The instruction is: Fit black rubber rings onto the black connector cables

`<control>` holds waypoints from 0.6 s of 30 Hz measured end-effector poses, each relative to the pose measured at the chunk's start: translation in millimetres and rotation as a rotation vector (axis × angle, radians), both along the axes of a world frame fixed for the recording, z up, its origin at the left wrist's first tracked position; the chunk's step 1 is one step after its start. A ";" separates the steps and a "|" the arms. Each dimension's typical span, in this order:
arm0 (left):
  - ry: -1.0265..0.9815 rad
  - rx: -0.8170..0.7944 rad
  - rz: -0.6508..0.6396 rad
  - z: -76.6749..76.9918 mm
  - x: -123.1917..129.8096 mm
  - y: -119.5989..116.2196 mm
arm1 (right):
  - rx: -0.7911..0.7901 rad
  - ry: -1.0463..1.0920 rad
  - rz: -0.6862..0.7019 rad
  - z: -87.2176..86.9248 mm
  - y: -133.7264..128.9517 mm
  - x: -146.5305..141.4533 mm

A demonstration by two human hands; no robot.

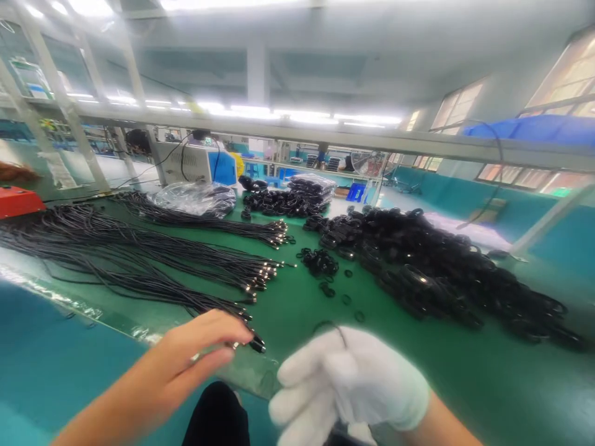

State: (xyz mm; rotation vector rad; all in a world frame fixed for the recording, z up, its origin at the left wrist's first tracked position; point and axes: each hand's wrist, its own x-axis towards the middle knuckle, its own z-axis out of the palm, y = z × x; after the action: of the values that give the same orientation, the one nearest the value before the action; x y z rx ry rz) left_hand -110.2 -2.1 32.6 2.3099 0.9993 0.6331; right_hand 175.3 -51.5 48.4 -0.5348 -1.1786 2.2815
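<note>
My bare left hand (199, 356) is over the front edge of the green table, thumb and fingers apart, beside the connector ends of the nearest bundle of black cables (186, 296). To its right is my right hand (344, 378) in a white glove, its fingers curled. A thin black loop (332, 325) shows at the top of the glove, and something dark is partly visible below it; the grip is hard to make out. Beyond the hands lies a small pile of black rings (320, 262), with a few loose ones nearby.
A large heap of coiled black cables (432, 266) covers the right side of the green table (297, 303). Behind are a plastic bag (195, 197), more coils (283, 201) and a grey-and-blue machine (186, 162). A red object (19, 202) sits far left.
</note>
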 end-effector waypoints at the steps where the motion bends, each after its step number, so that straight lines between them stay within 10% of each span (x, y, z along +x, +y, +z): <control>1: -0.106 -0.024 -0.067 15.8 29.1 5.8 | -0.058 0.035 0.010 -2.9 0.1 -5.3; 7: -0.213 -0.379 -0.392 33.5 140.9 15.8 | -0.184 0.143 -0.133 -16.3 -11.7 2.3; 18: -0.331 -0.421 -0.337 32.4 151.9 28.3 | -0.304 0.301 -0.192 -30.7 -9.0 9.5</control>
State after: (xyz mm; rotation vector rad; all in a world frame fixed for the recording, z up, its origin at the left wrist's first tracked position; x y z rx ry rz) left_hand 41.8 26.2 65.0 1.8643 0.5125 0.5752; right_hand 184.9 -60.6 17.6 -0.3760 -0.6146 2.2842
